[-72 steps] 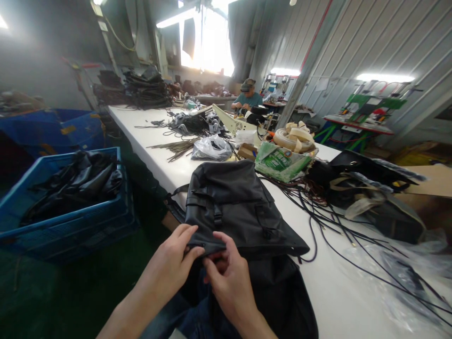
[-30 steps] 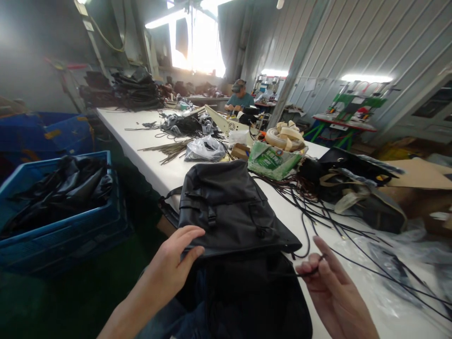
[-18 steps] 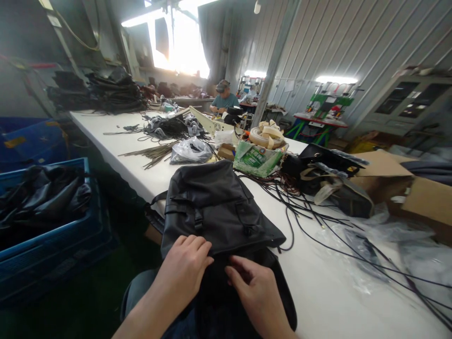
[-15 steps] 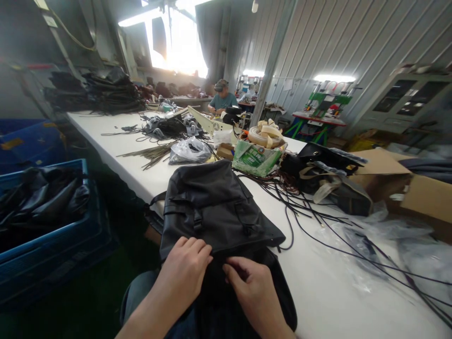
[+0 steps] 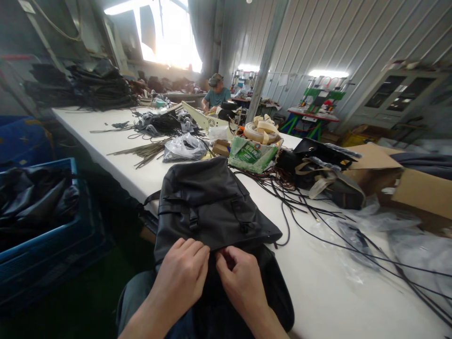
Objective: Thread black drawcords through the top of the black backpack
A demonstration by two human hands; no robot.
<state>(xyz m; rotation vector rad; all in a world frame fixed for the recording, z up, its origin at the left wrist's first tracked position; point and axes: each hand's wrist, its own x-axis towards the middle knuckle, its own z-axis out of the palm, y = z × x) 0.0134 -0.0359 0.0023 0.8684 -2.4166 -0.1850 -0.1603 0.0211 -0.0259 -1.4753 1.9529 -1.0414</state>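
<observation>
Head camera: worn on your head, looking forward and down.
Long white-topped table: your view faces along it from just above.
Smooth black buckled bag: close to your lens, low in frame, just below centre.
Bright glaring window: far off, upper left.
Blue rectangular plastic crate: cropped by your left frame edge.

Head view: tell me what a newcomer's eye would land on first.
Probably the black bag in the middle foreground, lying on the white table, with the left hand and right hand at its near edge. Just beyond, the green package with coiled cream strapping on top stands out. The bright window glares at upper left.
</observation>
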